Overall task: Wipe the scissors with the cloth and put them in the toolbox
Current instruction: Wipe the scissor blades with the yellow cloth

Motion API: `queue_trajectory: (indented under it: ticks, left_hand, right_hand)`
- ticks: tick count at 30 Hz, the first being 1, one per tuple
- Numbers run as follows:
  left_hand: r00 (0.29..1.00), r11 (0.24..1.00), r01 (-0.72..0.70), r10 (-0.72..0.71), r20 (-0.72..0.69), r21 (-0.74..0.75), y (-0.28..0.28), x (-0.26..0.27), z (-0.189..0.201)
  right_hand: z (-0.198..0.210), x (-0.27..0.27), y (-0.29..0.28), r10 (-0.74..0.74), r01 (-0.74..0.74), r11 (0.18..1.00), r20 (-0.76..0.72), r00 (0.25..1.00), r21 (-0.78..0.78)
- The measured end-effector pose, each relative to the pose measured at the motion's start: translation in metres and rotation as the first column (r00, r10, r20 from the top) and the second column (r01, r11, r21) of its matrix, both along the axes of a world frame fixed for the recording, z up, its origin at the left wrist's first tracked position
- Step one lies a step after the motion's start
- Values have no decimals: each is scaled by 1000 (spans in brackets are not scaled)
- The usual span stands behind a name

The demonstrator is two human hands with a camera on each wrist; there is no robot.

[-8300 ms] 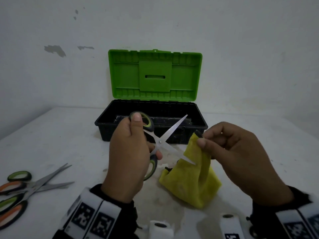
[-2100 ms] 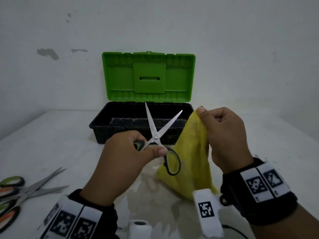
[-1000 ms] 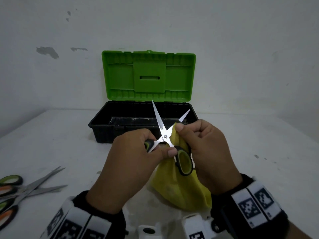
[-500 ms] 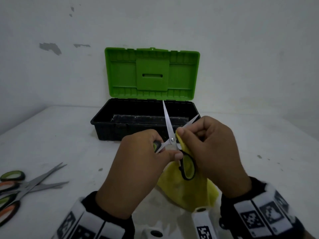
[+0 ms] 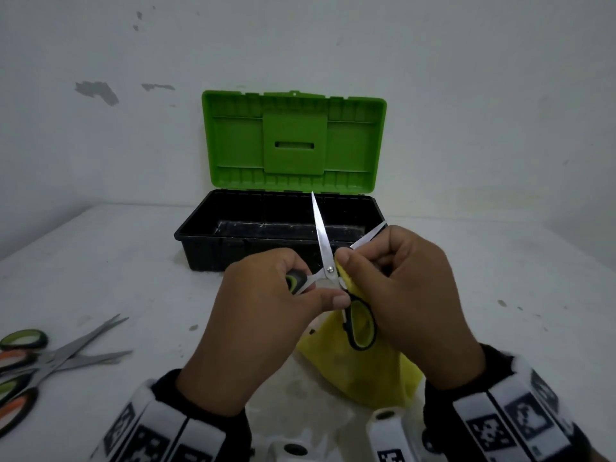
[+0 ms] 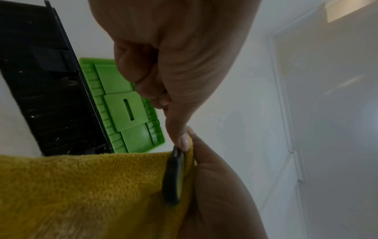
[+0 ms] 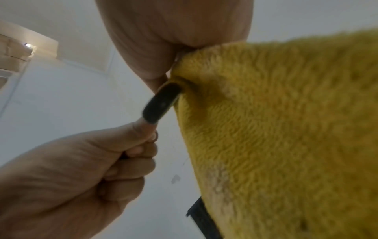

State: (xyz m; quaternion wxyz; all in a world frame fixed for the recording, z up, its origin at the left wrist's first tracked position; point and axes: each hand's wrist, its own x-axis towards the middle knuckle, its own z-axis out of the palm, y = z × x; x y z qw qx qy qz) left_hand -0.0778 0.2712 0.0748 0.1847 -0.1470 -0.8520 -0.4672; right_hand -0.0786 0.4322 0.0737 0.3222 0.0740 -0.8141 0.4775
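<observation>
Wiping underway, not finished: steel scissors with black-green handles (image 5: 328, 261) held blades apart, left hand (image 5: 266, 315) clamped on one handle, right hand (image 5: 400, 295) pinching yellow fleecy cloth (image 5: 363, 375) on blade. Open black toolbox with green lid (image 5: 280, 228) at 12 o'clock, looks unfilled. At 9 o'clock, spare scissors (image 5: 50, 361), apparently three pairs. One cloth, one toolbox.

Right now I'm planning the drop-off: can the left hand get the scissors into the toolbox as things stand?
Probably yes. The toolbox stands open just beyond the left hand, its lid up, nothing between. But the right hand pinches the cloth around one blade of the scissors; it would have to let go first.
</observation>
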Motion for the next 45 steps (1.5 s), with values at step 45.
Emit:
queue_trajectory:
  ticks: [45]
  left_hand:
    - [999, 999, 45, -45, 7, 25, -10, 4, 10]
  right_hand:
    - [14, -9, 16, -92, 90, 986, -9, 996, -140]
